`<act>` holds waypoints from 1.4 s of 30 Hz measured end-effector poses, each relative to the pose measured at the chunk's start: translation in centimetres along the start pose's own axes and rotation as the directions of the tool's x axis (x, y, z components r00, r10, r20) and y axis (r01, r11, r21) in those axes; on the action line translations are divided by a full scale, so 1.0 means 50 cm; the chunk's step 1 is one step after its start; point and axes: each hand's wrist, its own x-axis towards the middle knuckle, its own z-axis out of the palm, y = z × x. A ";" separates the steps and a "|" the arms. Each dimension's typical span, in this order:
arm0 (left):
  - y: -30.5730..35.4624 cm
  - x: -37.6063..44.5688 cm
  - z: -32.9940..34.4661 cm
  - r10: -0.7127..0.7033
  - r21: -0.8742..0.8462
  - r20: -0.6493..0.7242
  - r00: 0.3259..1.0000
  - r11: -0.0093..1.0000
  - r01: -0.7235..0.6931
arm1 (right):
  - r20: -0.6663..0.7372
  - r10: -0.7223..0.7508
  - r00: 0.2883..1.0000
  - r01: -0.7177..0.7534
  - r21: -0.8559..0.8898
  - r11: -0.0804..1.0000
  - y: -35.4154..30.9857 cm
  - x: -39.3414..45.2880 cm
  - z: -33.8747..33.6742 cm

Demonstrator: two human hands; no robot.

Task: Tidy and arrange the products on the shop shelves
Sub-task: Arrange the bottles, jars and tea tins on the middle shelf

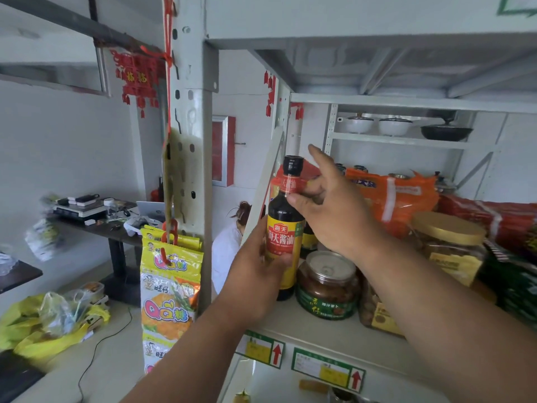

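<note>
A dark soy sauce bottle (286, 228) with a yellow and red label stands upright at the left end of the white shelf (334, 335). My left hand (255, 274) grips its lower body from the left. My right hand (328, 205) pinches the bottle's red-wrapped neck with thumb and curled fingers, the index finger pointing up. A second dark bottle is partly hidden behind it.
On the same shelf stand a jar of pickles (327, 286) with a clear lid, a gold-lidded jar (447, 248), orange bags (398, 196) and red packets (494, 219). Yellow candy bags (168, 289) hang off the shelf post (191, 141). A person (229, 245) sits behind the shelving.
</note>
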 end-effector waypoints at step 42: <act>-0.037 -0.019 0.012 0.209 0.229 -0.181 0.961 0.959 -0.166 | -0.308 0.091 0.947 -0.125 -0.091 0.988 0.078 0.099 -0.005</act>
